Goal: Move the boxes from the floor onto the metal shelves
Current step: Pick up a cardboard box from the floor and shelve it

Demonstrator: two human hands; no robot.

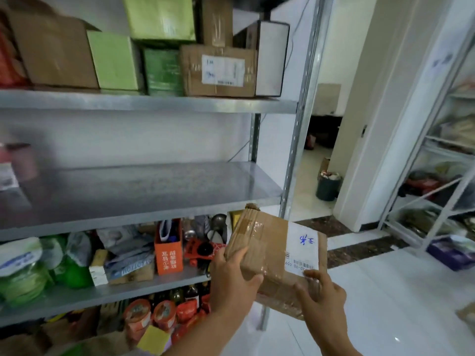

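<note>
I hold a taped brown cardboard box (pixel 267 242) with a white shipping label in both hands, in front of the metal shelving's right end. My left hand (pixel 231 281) grips its near left side. My right hand (pixel 321 291) grips its near right corner by the label. The box hangs just below and in front of the bare middle metal shelf (pixel 144 188). The shelf above (pixel 154 104) carries several brown and green boxes.
Lower shelves (pixel 108 291) are crowded with bags, an orange carton, bottles and cups. A slotted upright post (pixel 295 150) stands right of the shelves. Beyond it a doorway with a dark bin (pixel 328 186). Another white rack (pixel 437 176) stands at far right on the glossy white floor.
</note>
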